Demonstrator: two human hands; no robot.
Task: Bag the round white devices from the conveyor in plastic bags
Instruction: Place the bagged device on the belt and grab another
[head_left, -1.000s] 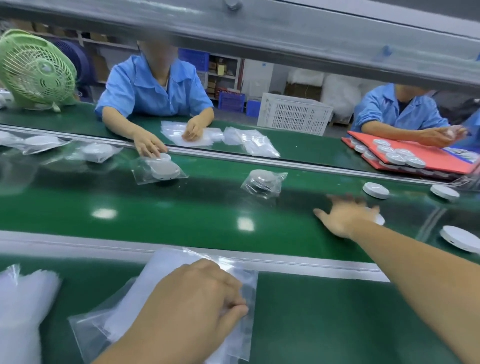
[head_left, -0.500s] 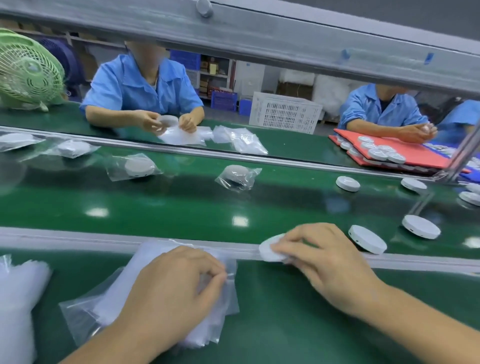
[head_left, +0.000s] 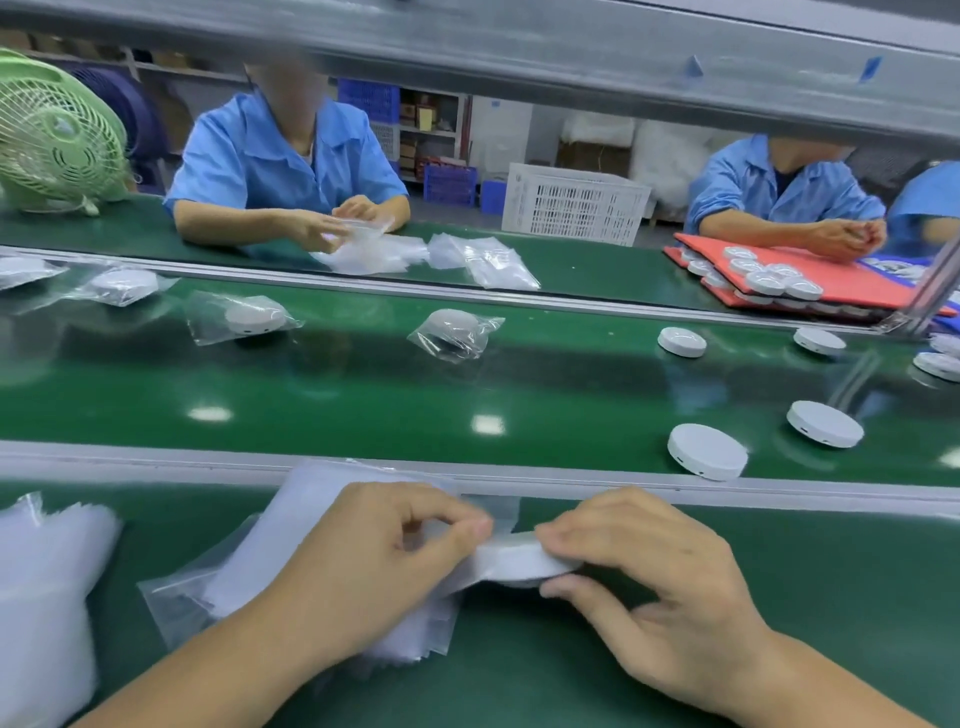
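Insertion step: right hand (head_left: 660, 587) grips 1 white device (head_left: 524, 558); left hand (head_left: 374, 561) pinches the bag (head_left: 244, 582) mouth (next, slide it inside).

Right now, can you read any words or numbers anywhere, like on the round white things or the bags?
No text in this picture can be read.
Round white devices on the conveyor: plain, no print showing.
Plastic bags: clear, no print showing.
Boxes on the far shelves: any labels are too small and blurred to read.
White crate: no lettering visible.
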